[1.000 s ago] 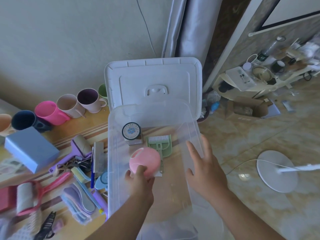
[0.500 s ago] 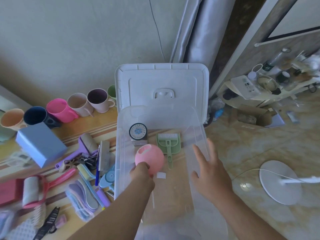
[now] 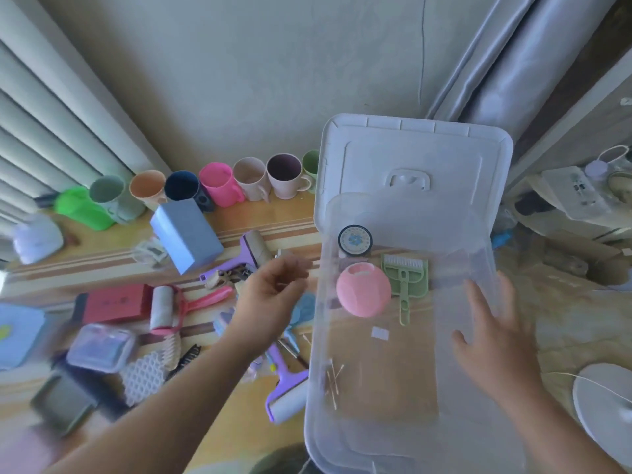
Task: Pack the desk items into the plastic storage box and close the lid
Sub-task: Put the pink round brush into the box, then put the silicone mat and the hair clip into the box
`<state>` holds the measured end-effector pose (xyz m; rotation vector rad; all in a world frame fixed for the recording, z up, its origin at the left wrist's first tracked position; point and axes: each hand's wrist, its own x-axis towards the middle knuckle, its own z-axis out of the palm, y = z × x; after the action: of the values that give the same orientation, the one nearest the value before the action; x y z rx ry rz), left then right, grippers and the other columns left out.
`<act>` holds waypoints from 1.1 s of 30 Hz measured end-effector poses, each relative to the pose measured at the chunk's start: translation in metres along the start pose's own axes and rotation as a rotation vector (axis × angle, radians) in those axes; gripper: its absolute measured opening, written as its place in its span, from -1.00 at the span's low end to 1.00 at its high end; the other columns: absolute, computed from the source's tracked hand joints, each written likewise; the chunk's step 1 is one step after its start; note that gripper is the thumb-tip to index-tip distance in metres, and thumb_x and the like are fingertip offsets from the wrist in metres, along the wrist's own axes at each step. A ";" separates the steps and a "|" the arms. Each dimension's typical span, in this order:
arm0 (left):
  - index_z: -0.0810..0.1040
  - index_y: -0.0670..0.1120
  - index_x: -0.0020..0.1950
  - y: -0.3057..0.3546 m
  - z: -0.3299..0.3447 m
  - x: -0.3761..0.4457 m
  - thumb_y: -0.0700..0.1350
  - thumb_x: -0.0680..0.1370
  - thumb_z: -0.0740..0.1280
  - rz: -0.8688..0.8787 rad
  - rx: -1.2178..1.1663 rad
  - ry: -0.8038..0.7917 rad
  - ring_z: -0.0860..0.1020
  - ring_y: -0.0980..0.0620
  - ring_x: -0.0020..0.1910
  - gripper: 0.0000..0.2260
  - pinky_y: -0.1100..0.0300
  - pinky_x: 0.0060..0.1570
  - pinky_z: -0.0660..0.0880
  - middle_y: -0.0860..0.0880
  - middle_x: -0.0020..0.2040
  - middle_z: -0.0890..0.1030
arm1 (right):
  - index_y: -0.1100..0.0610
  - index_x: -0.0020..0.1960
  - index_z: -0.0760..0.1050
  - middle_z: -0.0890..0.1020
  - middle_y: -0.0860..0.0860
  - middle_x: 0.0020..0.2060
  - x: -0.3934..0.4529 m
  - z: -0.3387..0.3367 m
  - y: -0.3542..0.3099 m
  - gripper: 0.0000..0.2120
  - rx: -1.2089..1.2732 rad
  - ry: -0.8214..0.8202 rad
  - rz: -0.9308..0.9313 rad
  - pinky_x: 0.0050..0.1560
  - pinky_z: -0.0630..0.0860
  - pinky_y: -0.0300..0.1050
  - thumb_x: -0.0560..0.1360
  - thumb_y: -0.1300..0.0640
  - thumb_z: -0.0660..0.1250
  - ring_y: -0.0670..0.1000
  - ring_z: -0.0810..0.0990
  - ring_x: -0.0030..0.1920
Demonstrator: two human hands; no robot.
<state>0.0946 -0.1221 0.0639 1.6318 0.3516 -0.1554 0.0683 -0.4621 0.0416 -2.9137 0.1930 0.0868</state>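
The clear plastic storage box (image 3: 492, 302) stands on the desk's right end, its white lid (image 3: 413, 155) propped upright behind it. Inside lie a pink ball (image 3: 363, 294), a green mini dustpan with brush (image 3: 405, 280), a round dark-rimmed tin (image 3: 355, 240) and several cotton swabs (image 3: 333, 378). My left hand (image 3: 270, 295) hovers empty, fingers loosely curled, over the desk clutter left of the box. My right hand (image 3: 496, 333) rests with spread fingers on the box's right wall.
A row of coloured mugs (image 3: 219, 183) lines the wall. On the desk lie a blue box (image 3: 186, 234), red case (image 3: 114, 302), pink lint roller (image 3: 164, 307), purple lint roller (image 3: 285, 384), a lidded container (image 3: 101, 347) and a comb. A fan base (image 3: 602, 401) sits on the floor at right.
My left hand let go of the pink ball inside the box and moved left, out over the desk items. The view swung left. My right hand stays at the box's right side.
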 end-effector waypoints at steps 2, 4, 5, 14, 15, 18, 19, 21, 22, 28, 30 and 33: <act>0.66 0.19 0.04 -0.032 -0.058 0.002 -0.18 0.53 0.35 -0.071 0.321 0.135 0.67 0.13 -0.05 -0.74 0.17 -0.09 0.57 0.12 0.01 0.72 | 0.17 0.49 0.45 0.28 0.30 0.52 0.002 -0.001 -0.029 -0.23 0.037 0.137 -0.131 0.28 0.39 0.36 0.30 0.28 0.56 0.46 0.41 0.34; 0.60 0.19 0.14 -0.077 -0.106 -0.003 -0.18 0.54 0.35 -0.223 0.528 0.192 0.63 0.04 -0.02 -0.71 0.09 -0.10 0.58 0.03 0.15 0.64 | 0.20 0.45 0.49 0.39 0.28 0.43 0.000 0.000 -0.076 -0.30 0.139 0.185 -0.279 0.37 0.35 0.31 0.32 0.30 0.51 0.41 0.41 0.34; 0.57 0.15 0.24 -0.100 -0.126 -0.009 -0.17 0.53 0.35 -0.299 0.620 0.182 0.61 -0.03 0.01 -0.67 0.05 -0.09 0.60 -0.04 0.23 0.58 | 0.19 0.44 0.50 0.44 0.26 0.39 -0.002 0.003 -0.103 -0.35 0.204 0.180 -0.357 0.40 0.35 0.27 0.35 0.29 0.46 0.39 0.42 0.33; 0.05 0.40 0.55 -0.186 -0.209 -0.061 0.14 0.41 0.41 -0.514 1.057 0.138 0.16 -0.25 0.51 -0.20 -0.21 0.40 0.31 -0.04 0.53 0.13 | 0.01 0.48 0.38 0.47 0.07 0.28 -0.049 0.110 -0.303 -0.47 0.208 -0.476 -0.572 0.13 0.57 0.12 0.53 0.15 0.32 0.18 0.47 0.30; -0.01 0.40 0.56 -0.190 -0.213 -0.064 0.10 0.42 0.42 -0.498 1.084 0.106 0.17 -0.26 0.48 -0.15 -0.19 0.35 0.39 -0.04 0.52 0.12 | -0.02 0.52 0.30 0.44 0.09 0.31 -0.050 0.126 -0.311 -0.44 0.103 -0.567 -0.529 0.17 0.56 0.14 0.55 0.10 0.32 0.21 0.47 0.31; -0.06 0.40 0.58 -0.200 -0.224 -0.067 0.00 0.43 0.41 -0.406 1.134 0.111 0.22 -0.22 0.37 -0.11 -0.08 0.18 0.52 -0.01 0.47 0.19 | -0.16 0.65 -0.04 0.36 0.18 0.37 -0.058 0.166 -0.327 -0.21 -0.082 -0.694 -0.448 0.20 0.55 0.17 0.58 -0.02 0.35 0.28 0.48 0.28; -0.04 0.40 0.58 -0.203 -0.229 -0.067 0.00 0.43 0.42 -0.379 1.132 0.113 0.23 -0.20 0.36 -0.11 -0.06 0.16 0.53 0.00 0.46 0.21 | -0.18 0.66 -0.14 0.34 0.19 0.38 -0.062 0.177 -0.331 -0.13 -0.106 -0.693 -0.418 0.18 0.56 0.17 0.58 -0.06 0.37 0.28 0.46 0.28; -0.01 0.39 0.57 -0.209 -0.241 -0.066 0.03 0.41 0.45 -0.335 1.126 0.079 0.23 -0.19 0.39 -0.11 -0.04 0.17 0.52 0.03 0.48 0.23 | -0.15 0.66 -0.18 0.31 0.20 0.37 -0.070 0.197 -0.338 -0.05 -0.157 -0.629 -0.366 0.10 0.56 0.13 0.54 -0.12 0.43 0.28 0.42 0.28; -0.01 0.38 0.58 -0.212 -0.247 -0.067 0.04 0.41 0.46 -0.322 1.135 0.051 0.22 -0.19 0.42 -0.11 -0.04 0.19 0.52 0.03 0.52 0.21 | -0.13 0.66 -0.16 0.32 0.20 0.36 -0.074 0.205 -0.341 -0.02 -0.191 -0.583 -0.355 0.07 0.54 0.11 0.52 -0.13 0.46 0.28 0.41 0.26; -0.07 0.34 0.62 -0.223 -0.266 -0.067 -0.13 0.43 0.40 -0.305 1.202 -0.009 0.22 -0.15 0.40 -0.06 -0.02 0.32 0.44 0.01 0.55 0.20 | -0.07 0.66 -0.16 0.33 0.20 0.35 -0.070 0.222 -0.342 -0.03 -0.230 -0.510 -0.377 0.07 0.54 0.09 0.54 0.07 0.48 0.27 0.45 0.22; -0.08 0.34 0.62 -0.221 -0.263 -0.063 -0.22 0.42 0.36 -0.282 1.181 0.007 0.25 -0.13 0.29 -0.04 0.03 0.26 0.47 0.04 0.44 0.31 | -0.10 0.66 -0.13 0.33 0.22 0.36 -0.065 0.218 -0.340 -0.05 -0.209 -0.509 -0.374 0.06 0.54 0.10 0.54 0.19 0.43 0.27 0.47 0.21; -0.22 0.33 0.62 -0.220 -0.260 -0.060 -0.21 0.40 0.35 -0.239 1.217 -0.015 0.26 -0.08 0.21 0.03 0.09 0.20 0.47 0.07 0.36 0.33 | -0.15 0.63 -0.11 0.24 0.20 0.44 -0.068 0.215 -0.345 -0.03 -0.211 -0.455 -0.494 0.15 0.47 0.13 0.50 0.14 0.48 0.26 0.39 0.27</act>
<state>-0.0595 0.1393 -0.1007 2.7745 0.4776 -0.6557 0.0383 -0.0722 -0.0887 -2.9460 -0.6366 0.7089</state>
